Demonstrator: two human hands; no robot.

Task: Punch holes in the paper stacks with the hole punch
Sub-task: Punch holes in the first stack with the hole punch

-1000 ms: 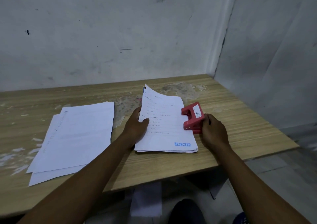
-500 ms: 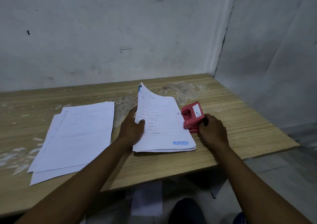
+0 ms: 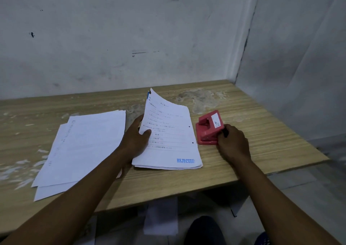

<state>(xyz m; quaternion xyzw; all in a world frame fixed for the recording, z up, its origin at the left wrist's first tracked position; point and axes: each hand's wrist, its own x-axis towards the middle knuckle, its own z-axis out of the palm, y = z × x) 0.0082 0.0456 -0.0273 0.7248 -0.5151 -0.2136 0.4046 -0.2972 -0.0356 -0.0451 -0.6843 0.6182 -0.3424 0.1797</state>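
1. Punch (image 3: 209, 129), red, sits near the bench's right edge, just right of the stack (image 3: 169, 135) and apart from it; its slot faces left, toward the stack's right edge
2. Right hand (image 3: 233, 144) is on the punch's near right end, fingers curled closed around it
3. Left hand (image 3: 135, 138) pinches the stack's left edge, thumb on top and fingers beneath, so that side lifts and curls while the right side lies flat on the bench (image 3: 262, 132)
4. Two dark holes show along the stack's right margin, so this stack looks already punched; "REJECTED" is stamped at its near right corner
5. Stack's long axis runs from the near edge toward the back wall, and the punch lies parallel alongside
6. Pile (image 3: 82, 149) of loose sheets lies fanned toward the bench's left; whether it has holes I cannot tell. The left hand is the nearer one, and it likely comes next
7. Bench is worn wood grain with pale patches near the back; it stands in a corner of scuffed grey walls
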